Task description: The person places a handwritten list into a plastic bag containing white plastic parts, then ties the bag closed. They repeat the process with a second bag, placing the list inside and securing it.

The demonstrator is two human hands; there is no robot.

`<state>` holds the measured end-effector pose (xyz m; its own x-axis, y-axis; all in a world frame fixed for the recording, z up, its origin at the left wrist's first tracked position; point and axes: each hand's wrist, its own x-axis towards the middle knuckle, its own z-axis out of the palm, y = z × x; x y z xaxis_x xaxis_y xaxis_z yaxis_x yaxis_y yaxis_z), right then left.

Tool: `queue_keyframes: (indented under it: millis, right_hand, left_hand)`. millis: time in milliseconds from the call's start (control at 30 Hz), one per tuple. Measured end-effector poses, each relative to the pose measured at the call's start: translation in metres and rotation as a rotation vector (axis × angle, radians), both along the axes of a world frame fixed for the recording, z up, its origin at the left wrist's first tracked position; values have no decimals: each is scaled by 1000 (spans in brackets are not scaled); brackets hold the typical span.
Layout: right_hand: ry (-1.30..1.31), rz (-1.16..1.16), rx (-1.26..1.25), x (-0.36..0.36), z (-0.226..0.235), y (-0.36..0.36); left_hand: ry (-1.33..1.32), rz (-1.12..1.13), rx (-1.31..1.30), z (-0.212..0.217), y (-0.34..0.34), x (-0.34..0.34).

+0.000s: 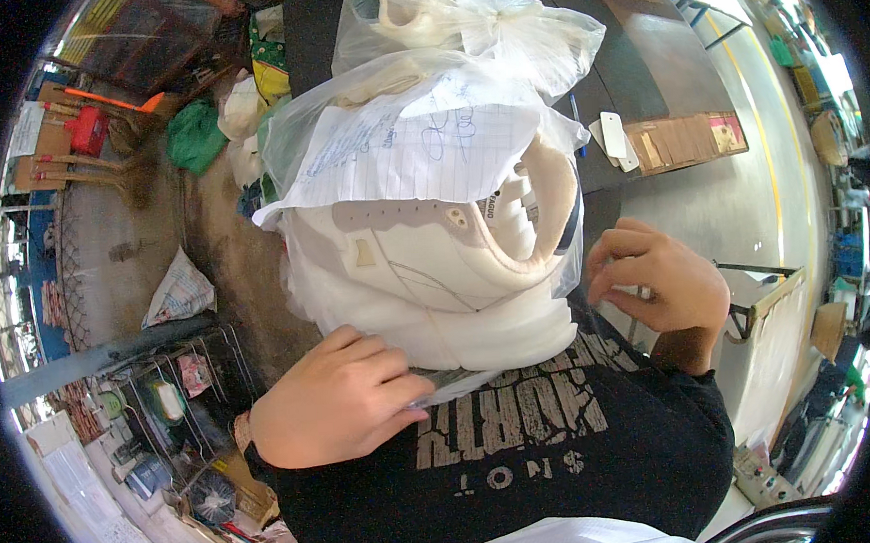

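A stack of white and beige shoe uppers (425, 262) lies in front of me, partly inside a clear plastic bag (440, 380). My left hand (344, 400) is closed at the near lower edge of this bag, with a bit of film at its fingertips. To the right of the stack is my right hand (661, 279), raised, its fingers curled inward; what they hold, if anything, I cannot make out. A lined sheet of handwritten paper (401, 155) covers the far part of the uppers. Behind it sits another clear plastic bag (512, 35), gathered at the top, with pale pieces inside.
White tags (612, 138) and a blue pen (578, 120) lie on the dark table (630, 79) beside a flat cardboard piece (687, 142). On the left are a green bag (196, 136), a white sack (179, 290), brooms (96, 170) and a wire rack (183, 394).
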<state>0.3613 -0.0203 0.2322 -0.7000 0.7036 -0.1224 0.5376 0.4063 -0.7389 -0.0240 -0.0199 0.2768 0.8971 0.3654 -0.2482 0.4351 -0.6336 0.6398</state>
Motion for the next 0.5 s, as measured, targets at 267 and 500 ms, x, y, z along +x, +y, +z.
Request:
queue_keyframes:
  millis: [267,500]
  right_hand:
    - [-101,-3,68,-35,-5,-13]
    - [-20,47,296,-36,4,-4]
  left_hand:
    - [-70,-29,31,-23,-8,29]
    - [-95,-82,136,-18,-6,34]
